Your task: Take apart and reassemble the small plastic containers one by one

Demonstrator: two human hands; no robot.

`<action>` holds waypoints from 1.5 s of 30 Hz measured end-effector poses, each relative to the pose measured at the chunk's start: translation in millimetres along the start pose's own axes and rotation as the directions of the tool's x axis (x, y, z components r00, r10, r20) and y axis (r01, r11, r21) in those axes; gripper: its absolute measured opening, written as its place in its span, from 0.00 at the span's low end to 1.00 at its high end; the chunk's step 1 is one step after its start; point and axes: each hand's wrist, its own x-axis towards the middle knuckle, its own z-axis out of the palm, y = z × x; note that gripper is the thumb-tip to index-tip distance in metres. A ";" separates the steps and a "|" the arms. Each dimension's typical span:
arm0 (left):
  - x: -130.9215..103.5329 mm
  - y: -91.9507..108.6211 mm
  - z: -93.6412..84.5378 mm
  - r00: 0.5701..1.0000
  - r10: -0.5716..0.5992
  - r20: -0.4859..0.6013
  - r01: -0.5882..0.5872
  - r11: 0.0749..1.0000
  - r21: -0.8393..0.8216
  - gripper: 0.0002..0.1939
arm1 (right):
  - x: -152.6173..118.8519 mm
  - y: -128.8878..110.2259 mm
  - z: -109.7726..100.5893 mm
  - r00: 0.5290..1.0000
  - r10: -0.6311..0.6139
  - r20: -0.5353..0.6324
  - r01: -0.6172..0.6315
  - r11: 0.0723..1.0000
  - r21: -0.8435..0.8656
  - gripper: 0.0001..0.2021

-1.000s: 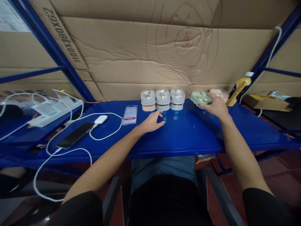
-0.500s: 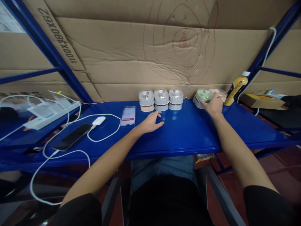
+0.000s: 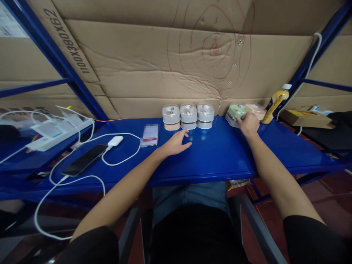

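Green container (image 3: 234,112) on the blue tabletop (image 3: 217,157), toward the back, close to the cardboard backing (image 3: 132,58). Peach container (image 3: 256,109) just beside it on the right; yellow bottle (image 3: 277,102) beyond that. Right hand (image 3: 248,124) at the green container's near right side, thumb against it, other fingers curled with tips hidden; cannot tell whether they pinch it. Left hand (image 3: 177,143) low over the tabletop, fingers loosely parted, thumb held away, just in front of three grey-lidded containers (image 3: 188,114) in a row. Lit phone (image 3: 150,135) left of that row.
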 end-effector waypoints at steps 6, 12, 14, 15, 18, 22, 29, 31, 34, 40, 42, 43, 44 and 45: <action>-0.1 1.6 -0.5 1.000 0.002 0.004 -0.002 1.000 0.008 0.32 | -1.2 -2.4 -1.2 0.998 -0.047 0.029 0.049 0.998 -0.050 0.25; -0.6 3.9 -1.2 1.000 -0.005 0.004 0.005 0.999 0.033 0.29 | -23.5 -38.8 4.7 0.876 -0.474 -0.088 0.480 0.875 0.068 0.28; -0.4 4.0 -0.9 1.000 -0.005 0.001 0.005 0.999 0.045 0.29 | -26.7 -58.3 12.6 0.756 -0.655 -0.022 0.654 0.752 0.079 0.40; -0.3 4.0 -0.7 1.000 -0.005 -0.001 0.005 0.999 0.049 0.29 | -26.5 -68.1 17.2 0.712 -0.702 0.017 0.700 0.711 0.074 0.47; -0.1 3.4 0.1 1.000 0.000 -0.011 0.000 0.999 0.045 0.29 | -21.4 -92.9 30.3 0.655 -0.745 0.124 0.744 0.665 0.062 0.59; 0.4 1.2 2.0 1.000 0.010 -0.019 -0.010 1.000 0.021 0.28 | -21.9 -106.5 37.4 0.674 -0.721 0.162 0.728 0.685 0.019 0.51; 0.5 1.9 1.2 0.999 0.015 -0.052 -0.016 1.000 -0.027 0.30 | -33.5 -90.9 1.7 0.725 -0.689 0.002 0.686 0.722 0.085 0.37; 0.0 3.6 0.1 0.996 0.024 -0.091 -0.031 0.997 -0.075 0.32 | -31.8 -82.5 -14.8 0.757 -0.648 -0.082 0.648 0.728 0.225 0.36; 0.7 4.9 -0.1 0.987 0.015 -0.162 -0.046 0.981 -0.190 0.38 | -31.9 -72.1 -34.8 0.756 -0.648 -0.089 0.592 0.621 0.514 0.33; 3.4 3.0 -2.9 0.997 -0.019 -0.071 -0.026 0.818 -0.574 0.36 | -57.5 -79.4 -32.6 0.492 -0.860 0.134 0.380 0.351 0.856 0.31; 3.1 1.6 -5.2 1.000 -0.021 -0.014 0.007 0.780 -0.626 0.37 | -65.4 -85.6 -24.5 0.454 -0.877 0.157 0.340 0.334 0.879 0.31; 3.0 0.6 -5.9 0.999 -0.033 0.005 0.028 0.764 -0.644 0.38 | -67.5 -87.5 -21.4 0.449 -0.879 0.161 0.329 0.330 0.885 0.32; 3.0 -0.4 -6.1 0.998 -0.053 0.015 0.050 0.751 -0.658 0.40 | -68.4 -88.2 -19.3 0.445 -0.880 0.166 0.319 0.329 0.889 0.33; 3.1 -1.4 -5.8 0.997 -0.078 0.013 0.067 0.743 -0.666 0.43 | -68.2 -87.7 -18.2 0.437 -0.881 0.180 0.310 0.335 0.890 0.35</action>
